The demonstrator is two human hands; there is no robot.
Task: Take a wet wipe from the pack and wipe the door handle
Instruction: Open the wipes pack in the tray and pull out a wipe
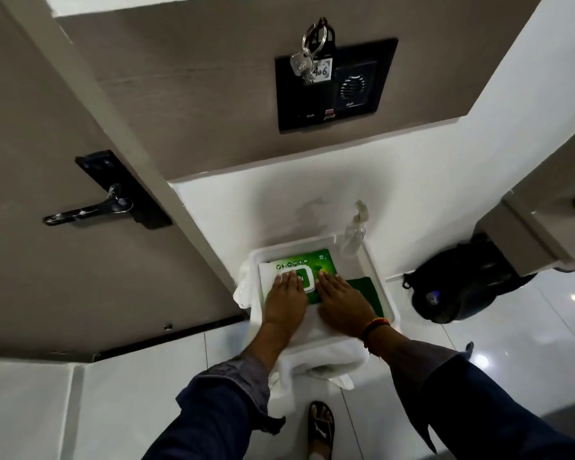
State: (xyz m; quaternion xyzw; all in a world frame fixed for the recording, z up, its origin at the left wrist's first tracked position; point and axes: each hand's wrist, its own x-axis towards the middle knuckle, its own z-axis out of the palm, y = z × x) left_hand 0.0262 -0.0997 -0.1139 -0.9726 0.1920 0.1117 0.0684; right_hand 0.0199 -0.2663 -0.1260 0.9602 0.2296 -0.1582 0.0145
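Note:
A green wet wipe pack (pixel 324 260) with a white flip lid (pixel 307 277) lies in a white tray (pixel 375 277) low against the wall. My left hand (pixel 284 295) rests flat on the pack's left half, fingertips at the lid. My right hand (pixel 341 298) lies flat on the pack's right half beside the lid. Neither hand holds a wipe. The lid looks closed. The chrome door handle (pixel 87 212) sticks out from a black lock plate on the brown door at the left, well above and left of the tray.
A white towel (pixel 326 363) hangs over the tray's near edge. A clear pump bottle (pixel 354 234) stands at the tray's far corner. Keys (pixel 307 66) hang on a black wall panel above. A black bag (pixel 458 287) sits on the floor at right. My sandalled foot (pixel 321 426) is below.

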